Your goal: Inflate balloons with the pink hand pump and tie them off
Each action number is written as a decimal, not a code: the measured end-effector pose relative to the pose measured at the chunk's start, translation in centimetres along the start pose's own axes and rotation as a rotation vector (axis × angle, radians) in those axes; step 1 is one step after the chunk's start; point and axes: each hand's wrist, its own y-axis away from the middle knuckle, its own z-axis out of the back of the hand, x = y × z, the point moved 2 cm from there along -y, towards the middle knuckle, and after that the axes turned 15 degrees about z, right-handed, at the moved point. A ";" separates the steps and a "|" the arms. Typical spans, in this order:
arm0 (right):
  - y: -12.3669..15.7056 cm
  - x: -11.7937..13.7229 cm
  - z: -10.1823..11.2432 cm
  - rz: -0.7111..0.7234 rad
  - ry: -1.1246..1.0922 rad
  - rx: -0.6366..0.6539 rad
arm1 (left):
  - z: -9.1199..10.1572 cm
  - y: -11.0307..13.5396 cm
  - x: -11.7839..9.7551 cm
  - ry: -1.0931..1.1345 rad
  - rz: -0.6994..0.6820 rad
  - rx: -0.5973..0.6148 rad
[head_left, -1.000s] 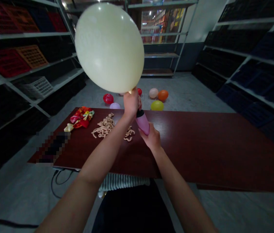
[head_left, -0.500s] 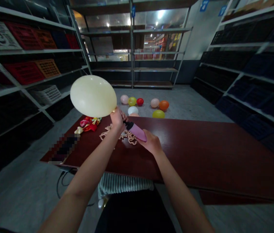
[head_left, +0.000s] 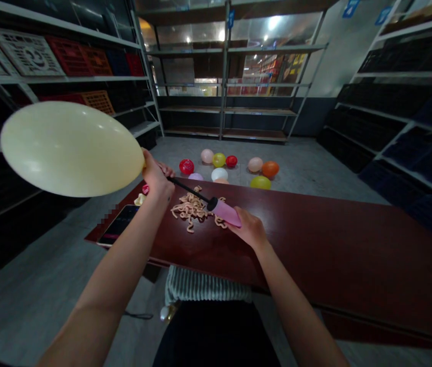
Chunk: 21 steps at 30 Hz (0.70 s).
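Note:
My left hand [head_left: 157,179] pinches the neck of a large pale yellow balloon [head_left: 68,148], which sticks out to the left over the table's left end. The black rod [head_left: 187,189] of a pink hand pump [head_left: 226,212] runs from the balloon's neck to the pump body. My right hand [head_left: 251,230] is wrapped round the pink body just above the dark red table [head_left: 315,239]. Under the rod lies a heap of tan uninflated balloons [head_left: 192,210].
A phone [head_left: 118,232] lies near the table's left corner, beside some coloured balloon scraps [head_left: 142,194]. Several inflated balloons [head_left: 231,168] sit on the floor beyond the table. Metal shelving with crates [head_left: 70,56] lines both sides and the back.
The balloon has swung down and to the left with my left hand. The pump's rod is now drawn out, and my right hand has lowered the body towards the table.

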 end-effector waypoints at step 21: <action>0.5 -1.3 -0.2 -0.220 0.061 0.011 | -2.3 1.1 14.7 -0.089 0.212 0.160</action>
